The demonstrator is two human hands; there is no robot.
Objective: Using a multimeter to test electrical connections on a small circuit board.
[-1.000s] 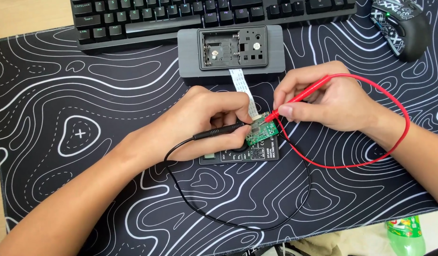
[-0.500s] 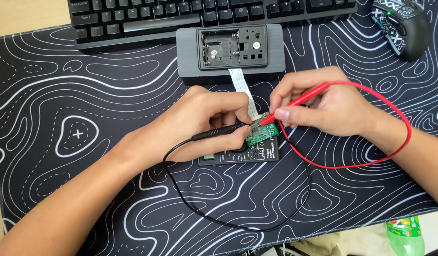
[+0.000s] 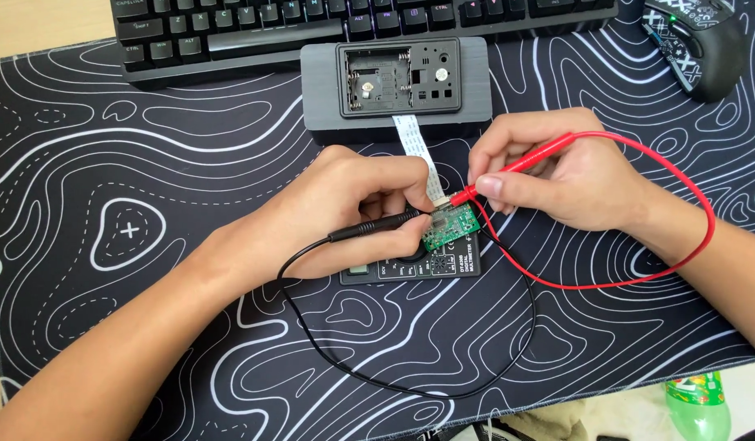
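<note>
Black desk mat (image 3: 149,163) printed with white contour lines covers the work surface, its pale wooden desk (image 3: 34,24) showing at the upper left corner. At centre, the left hand (image 3: 345,212) is curled closed around a black probe (image 3: 377,227), a slim matte rod lying nearly level with its tip pointing right onto a small green circuit board (image 3: 447,227). The same hand's fingers steady that board, which sits tilted on top of a flat black multimeter (image 3: 431,265), partly hidden under the palm. The right hand (image 3: 557,175) pinches a glossy red probe (image 3: 516,167) between thumb and forefinger, fingers folded; its long axis slants from upper right down to lower left, the metal tip meeting the board's upper edge. A red lead (image 3: 688,237) loops out past the right wrist and back to the meter; a thin black lead (image 3: 377,376) sweeps in a wide arc across the mat below. A white flat ribbon cable (image 3: 414,143) runs from the board up to a grey rectangular housing (image 3: 320,90), ribbed on its sides, with an open recessed compartment. Beyond it lies a black keyboard (image 3: 230,33), and a black patterned mouse (image 3: 696,41) rests at upper right. A green plastic bottle (image 3: 700,404) stands off the mat's lower right edge.
</note>
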